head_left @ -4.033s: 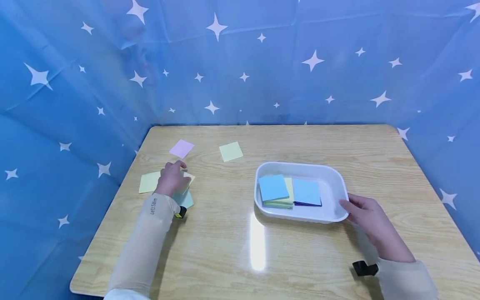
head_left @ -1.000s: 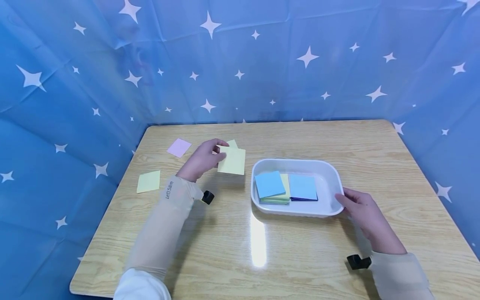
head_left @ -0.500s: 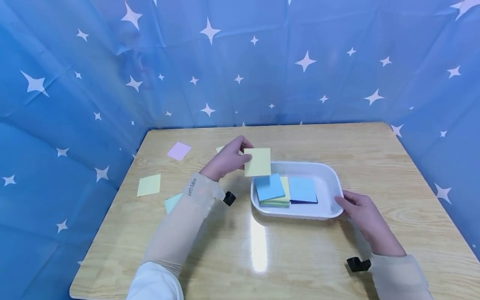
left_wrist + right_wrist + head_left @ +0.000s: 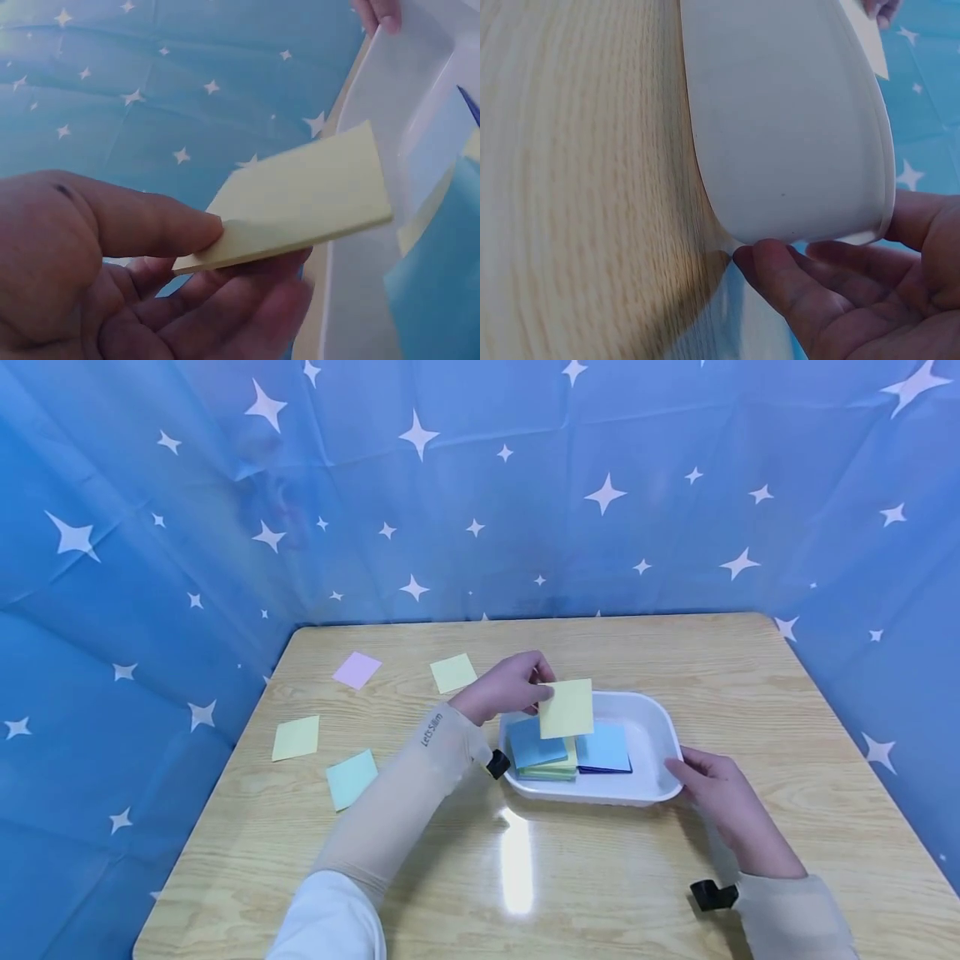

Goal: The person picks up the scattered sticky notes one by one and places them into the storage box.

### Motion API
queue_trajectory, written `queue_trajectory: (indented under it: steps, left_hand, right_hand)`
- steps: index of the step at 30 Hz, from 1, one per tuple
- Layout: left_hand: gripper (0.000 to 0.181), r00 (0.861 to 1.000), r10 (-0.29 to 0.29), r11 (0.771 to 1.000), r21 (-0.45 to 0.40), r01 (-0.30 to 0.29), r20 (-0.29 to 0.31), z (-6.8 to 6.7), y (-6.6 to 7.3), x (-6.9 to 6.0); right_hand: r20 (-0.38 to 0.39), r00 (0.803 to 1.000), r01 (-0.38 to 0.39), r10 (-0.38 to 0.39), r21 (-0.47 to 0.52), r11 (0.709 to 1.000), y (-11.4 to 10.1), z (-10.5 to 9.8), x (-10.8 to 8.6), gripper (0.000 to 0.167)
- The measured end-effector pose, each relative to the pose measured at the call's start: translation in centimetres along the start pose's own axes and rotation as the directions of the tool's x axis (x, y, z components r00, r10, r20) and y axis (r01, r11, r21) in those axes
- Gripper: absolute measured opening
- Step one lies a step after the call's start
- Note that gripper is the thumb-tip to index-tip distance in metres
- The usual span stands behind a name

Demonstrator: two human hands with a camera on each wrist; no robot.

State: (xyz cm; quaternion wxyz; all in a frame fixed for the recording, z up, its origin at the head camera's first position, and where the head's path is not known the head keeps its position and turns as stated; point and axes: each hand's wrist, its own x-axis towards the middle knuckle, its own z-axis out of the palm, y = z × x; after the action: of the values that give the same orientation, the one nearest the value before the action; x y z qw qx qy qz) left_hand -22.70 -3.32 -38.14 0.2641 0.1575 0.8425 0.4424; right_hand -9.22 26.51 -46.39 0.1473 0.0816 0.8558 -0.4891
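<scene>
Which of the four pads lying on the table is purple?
The back-left pad; the other three are two yellow pads and one mint pad.

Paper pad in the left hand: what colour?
Pale yellow; the paper pad shows best in the left wrist view.
</scene>
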Motion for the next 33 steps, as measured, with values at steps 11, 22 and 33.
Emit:
queue_trajectory:
  steps: [11,22,33]
  left_hand:
    - [0.006,0.997,0.049,0.995,0.084,-0.054,0.052,2.7,1.3,2.0]
    - [0.005,0.996,0.050,0.976,0.206,-0.066,0.079,5.0,1.4,3.3]
    - [0.014,0.997,-0.029,0.939,0.345,0.004,0.067,6.5,0.6,3.9]
  right_hand:
    - [-0.014,1.000,0.013,-0.013,0.008,1.000,0.1,-0.1,0.3,0.061]
    - [-0.018,0.999,0.033,-0.033,0.025,0.999,-0.1,0.0,0.2,0.060]
    - [-0.021,0.999,0.032,-0.031,0.037,0.999,0.2,0.2,-0.1,0.059]
